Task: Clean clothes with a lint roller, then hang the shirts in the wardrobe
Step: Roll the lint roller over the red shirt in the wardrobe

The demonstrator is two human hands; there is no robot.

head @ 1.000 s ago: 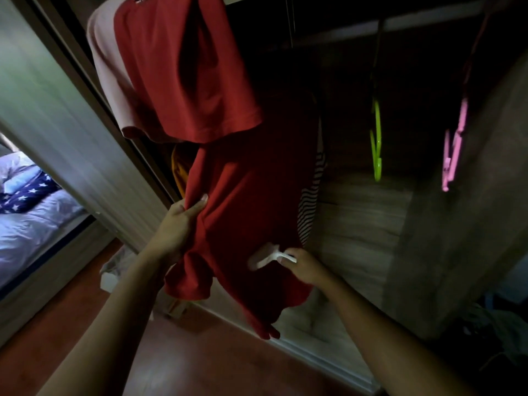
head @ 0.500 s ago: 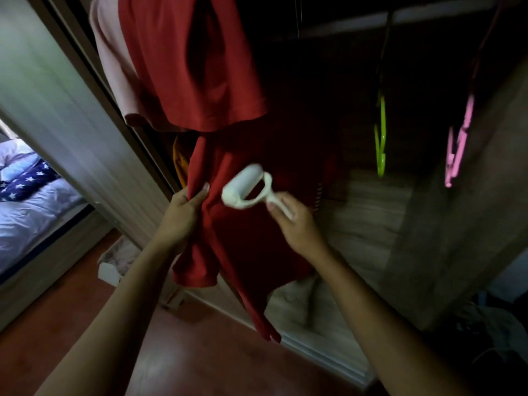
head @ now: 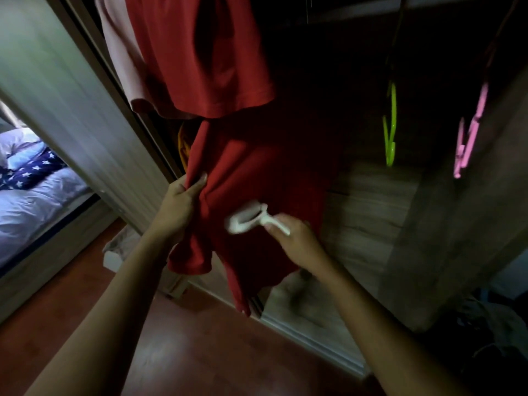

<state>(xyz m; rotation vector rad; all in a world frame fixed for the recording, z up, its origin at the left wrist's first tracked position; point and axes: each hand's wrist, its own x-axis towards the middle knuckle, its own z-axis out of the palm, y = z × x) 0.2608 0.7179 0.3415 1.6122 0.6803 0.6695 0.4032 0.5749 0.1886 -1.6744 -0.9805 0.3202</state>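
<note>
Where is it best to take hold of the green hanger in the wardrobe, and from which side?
Probably pinch its thin lower arm, coming straight in from the open front. The green hanger hangs bare and edge-on, apart from the red shirt on its left and the pink hanger on its right; its hook is lost in the dark.

Wardrobe (head: 371,195): red shirt (head: 257,172), green hanger (head: 390,130), pink hanger (head: 468,138) hanging. Red-brown floor (head: 200,352): white crate (head: 114,257) by wardrobe.
</note>
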